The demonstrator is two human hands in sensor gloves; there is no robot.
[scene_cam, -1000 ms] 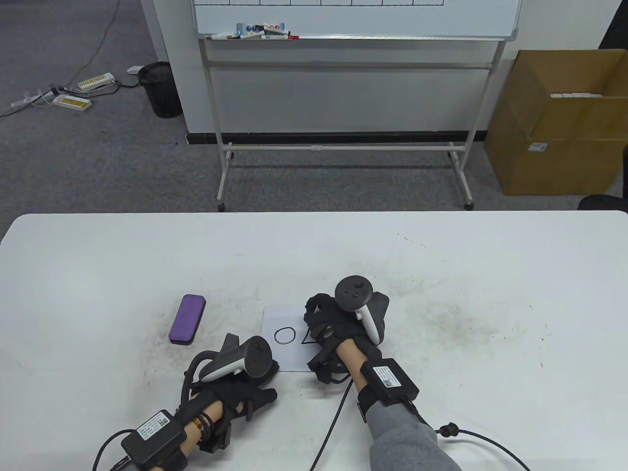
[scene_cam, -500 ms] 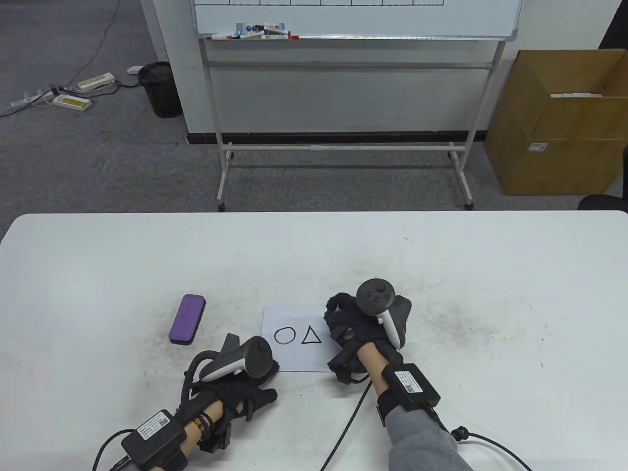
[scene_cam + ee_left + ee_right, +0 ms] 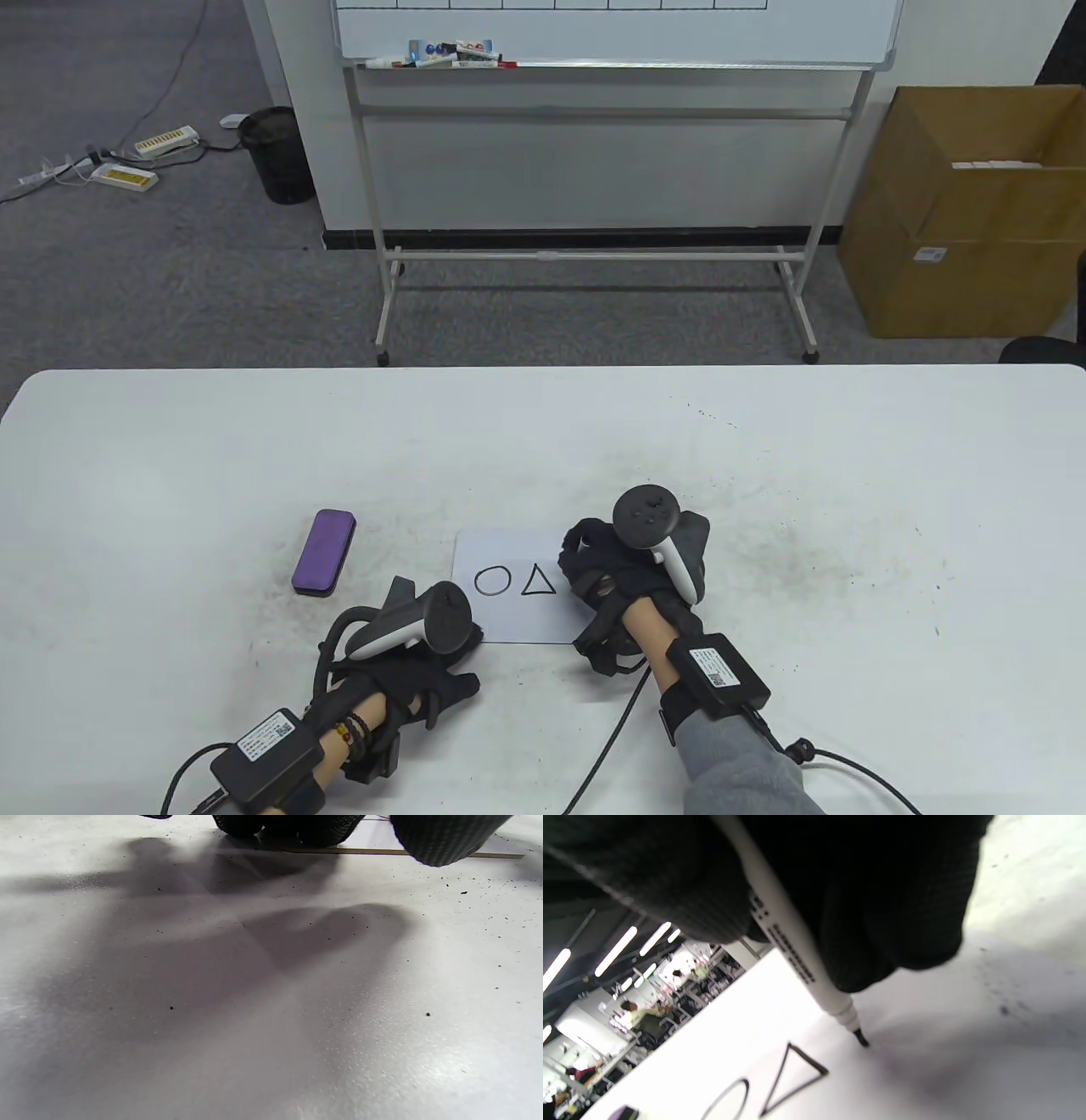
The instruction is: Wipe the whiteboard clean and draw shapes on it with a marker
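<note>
where your right hand [image 3: 624, 573] curls its gloved fingers [image 3: 891, 921] round the marker [image 3: 793, 946], the white barrel slants down through the grip and the black tip sits at the surface just right of the drawn triangle [image 3: 536, 581]; whether the tip touches the board cannot be told from the right wrist view. the tracker [image 3: 649, 518] rides on the back of that hand. the small whiteboard [image 3: 509, 620] lies flat on the table [image 3: 848, 475], with your right hand over its right edge. on the board a circle [image 3: 491, 581] stands left of the triangle, the two side by side and apart. your left hand [image 3: 420, 671] lies at the board's lower left corner, fingers relaxed and holding nothing; in the left wrist view its fingertips [image 3: 445, 836] hang at the board's thin edge, over the speckled table top. the purple eraser [image 3: 323, 552] lies on the table left of the board, apart from it and beyond your left hand, untouched. cables run from the boxes strapped to both wrists toward the near edge. past the table stand a large whiteboard on a wheeled frame [image 3: 594, 255], markers in its tray, a cardboard box [image 3: 959, 221] to the right, and a dark bin [image 3: 276, 153] to the left.
</note>
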